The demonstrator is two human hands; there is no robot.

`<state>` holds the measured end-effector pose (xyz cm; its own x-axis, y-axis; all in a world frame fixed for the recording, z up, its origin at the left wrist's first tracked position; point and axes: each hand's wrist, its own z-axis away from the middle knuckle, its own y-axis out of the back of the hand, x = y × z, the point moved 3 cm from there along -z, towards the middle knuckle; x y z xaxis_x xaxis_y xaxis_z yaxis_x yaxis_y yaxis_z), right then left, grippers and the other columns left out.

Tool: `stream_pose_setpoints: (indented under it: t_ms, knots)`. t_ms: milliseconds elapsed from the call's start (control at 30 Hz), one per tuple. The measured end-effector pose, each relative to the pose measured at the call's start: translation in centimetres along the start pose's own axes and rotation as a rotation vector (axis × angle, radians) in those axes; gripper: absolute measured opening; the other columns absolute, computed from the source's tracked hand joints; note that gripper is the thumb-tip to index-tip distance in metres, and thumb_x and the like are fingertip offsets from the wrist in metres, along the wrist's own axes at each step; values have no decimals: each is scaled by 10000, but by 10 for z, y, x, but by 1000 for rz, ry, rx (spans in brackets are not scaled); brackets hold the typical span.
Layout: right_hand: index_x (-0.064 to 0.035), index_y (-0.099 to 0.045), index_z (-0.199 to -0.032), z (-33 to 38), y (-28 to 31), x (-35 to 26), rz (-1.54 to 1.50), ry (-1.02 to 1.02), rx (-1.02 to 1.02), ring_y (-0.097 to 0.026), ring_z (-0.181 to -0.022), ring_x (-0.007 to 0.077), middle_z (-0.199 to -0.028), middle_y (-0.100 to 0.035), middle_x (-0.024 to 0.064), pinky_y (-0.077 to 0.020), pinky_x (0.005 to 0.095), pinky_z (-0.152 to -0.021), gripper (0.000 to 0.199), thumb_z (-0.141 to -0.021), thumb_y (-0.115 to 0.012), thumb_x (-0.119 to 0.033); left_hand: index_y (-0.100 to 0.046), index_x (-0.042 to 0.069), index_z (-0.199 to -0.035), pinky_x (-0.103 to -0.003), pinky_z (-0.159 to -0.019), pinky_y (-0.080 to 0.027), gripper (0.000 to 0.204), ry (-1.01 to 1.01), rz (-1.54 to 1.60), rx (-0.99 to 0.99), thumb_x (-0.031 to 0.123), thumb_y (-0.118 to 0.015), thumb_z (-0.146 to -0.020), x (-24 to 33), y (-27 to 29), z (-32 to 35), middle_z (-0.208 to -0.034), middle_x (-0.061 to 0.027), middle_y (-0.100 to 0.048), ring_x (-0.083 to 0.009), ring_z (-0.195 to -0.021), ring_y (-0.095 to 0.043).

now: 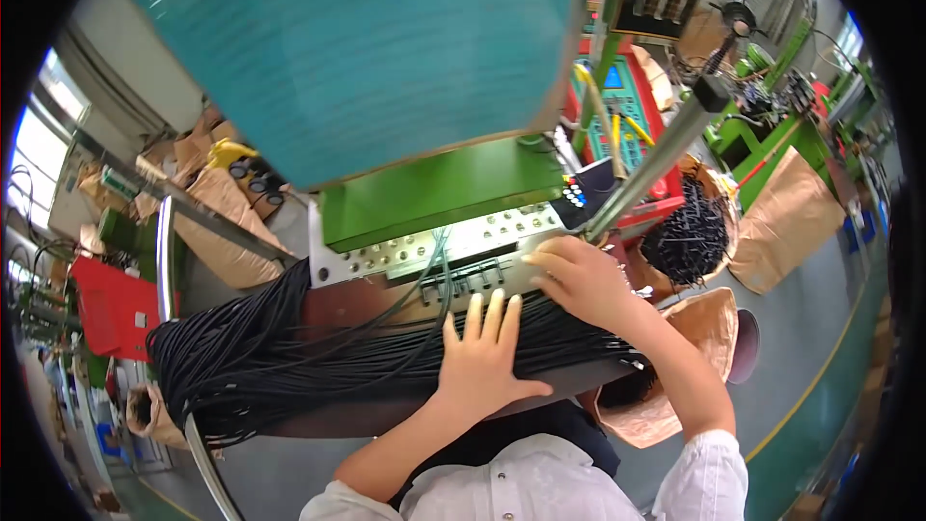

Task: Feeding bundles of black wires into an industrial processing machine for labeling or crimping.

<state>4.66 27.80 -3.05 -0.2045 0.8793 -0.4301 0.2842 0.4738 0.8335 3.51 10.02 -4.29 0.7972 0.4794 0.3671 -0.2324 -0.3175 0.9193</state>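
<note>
My left hand (479,367) lies over a thick bundle of black cords (338,357), its fingers spread and nothing held in them. Its fingertips reach toward a row of small black parts (468,280) set at the front of a silver metal plate (362,265). My right hand (588,285) comes in from the right beside that row. Its fingers stretch to the left with a gap between them, and no object shows in them. Thin greenish strands (439,256) run from the plate down to the cords. A green machine block (444,188) sits above the plate.
A large teal panel (367,48) rises behind the block. A metal bar (666,154) slants up at the right, near a red control box (637,116). Paper sacks (694,328) stand at the right, one with black pieces (687,236). A red bin (111,304) is at the left.
</note>
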Motion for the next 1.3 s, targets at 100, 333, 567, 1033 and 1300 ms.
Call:
stream_pose_setpoints:
  t_ms: [100, 333, 567, 1033, 1300]
  knots:
    - [-64, -635, -951, -25, -48, 1, 90, 96, -110, -586, -855, 283, -914, -611, 92, -467, 371, -765, 244, -756, -676, -205, -363, 64, -1377, -625, -982, -271, 1120, 193, -252, -201, 674, -716, -507, -40, 26, 42, -1387, -175, -388, -357, -1303, -321]
    - [-77, -625, -883, -17, -17, -3, 134, -105, -229, -582, -831, 277, -843, -621, 79, -447, 371, -751, 231, -699, -722, -177, -568, 65, -1159, -425, -980, -387, 546, 58, -248, -155, 347, -713, -715, -134, 57, 113, -1275, -106, -523, -236, -1209, -464]
    - [-45, -621, -942, 75, 142, -5, 300, -634, -210, -586, -848, 286, -898, -618, 92, -469, 378, -766, 380, -593, -770, -77, -660, 4, -887, -290, -718, -488, 175, 92, 240, 140, 75, -695, -731, -150, 58, 102, -974, -93, -678, -232, -872, -648]
    - [-83, -603, -927, 45, 5, -52, 252, -188, -114, -534, -781, 273, -801, -555, 59, -416, 389, -758, 286, -647, -575, -36, -625, -10, -878, -279, -604, -459, 158, 500, 798, -8, 106, -645, -774, -159, 104, 106, -733, -107, -633, -231, -667, -607]
    - [-113, -599, -888, 38, 28, -37, 297, 161, -101, -523, -801, 207, -820, -540, 23, -392, 409, -791, 156, -738, -556, -123, -536, 14, -1139, -291, -614, -486, 393, -83, 896, -763, 346, -519, -931, -30, 28, 47, -822, -137, -643, -210, -726, -635]
